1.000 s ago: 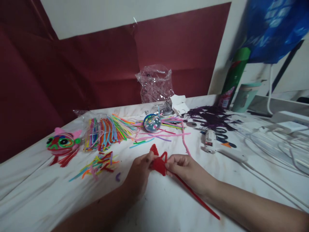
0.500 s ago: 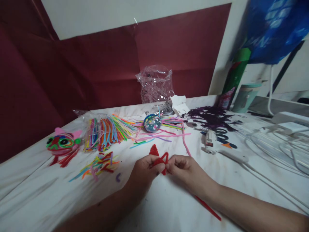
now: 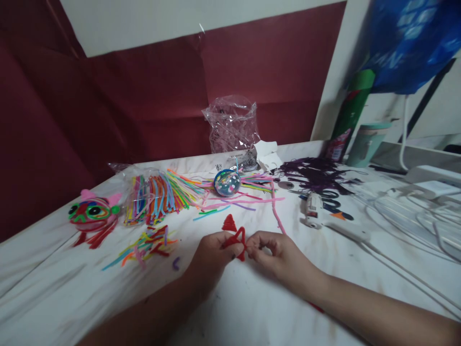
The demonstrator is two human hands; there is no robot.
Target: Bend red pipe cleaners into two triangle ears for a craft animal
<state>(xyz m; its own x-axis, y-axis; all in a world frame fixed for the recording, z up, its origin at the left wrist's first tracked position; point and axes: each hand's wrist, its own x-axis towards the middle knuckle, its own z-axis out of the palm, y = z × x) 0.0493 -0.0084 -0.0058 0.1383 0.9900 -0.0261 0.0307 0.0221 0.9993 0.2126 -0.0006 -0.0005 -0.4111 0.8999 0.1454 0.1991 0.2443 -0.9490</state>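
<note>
Between my hands is a red pipe cleaner (image 3: pixel 241 234) bent into a small pointed loop. My left hand (image 3: pixel 215 254) pinches it from the left with thumb and fingers. On the right side my right hand (image 3: pixel 271 250) closes its fingertips on the same pipe cleaner. A stretch of red shows below my right forearm. Just beyond my left fingers lies a red coiled triangle (image 3: pixel 229 223) on the white table (image 3: pixel 248 307). Short cut pieces of coloured pipe cleaner (image 3: pixel 149 247) are scattered to the left of my left hand.
A pink animal-face craft (image 3: pixel 94 214) sits at the left beside bagged pipe cleaners (image 3: pixel 158 197). Behind my hands stands a clear decorated ball (image 3: pixel 227 183). To the right are a white glue gun (image 3: pixel 314 210), scissors (image 3: pixel 331 201), cables (image 3: pixel 406 216) and a green cup (image 3: pixel 368 144).
My hands have shifted slightly, the loop tilting a little to the left. The long red end by my right forearm is now mostly hidden behind it.
</note>
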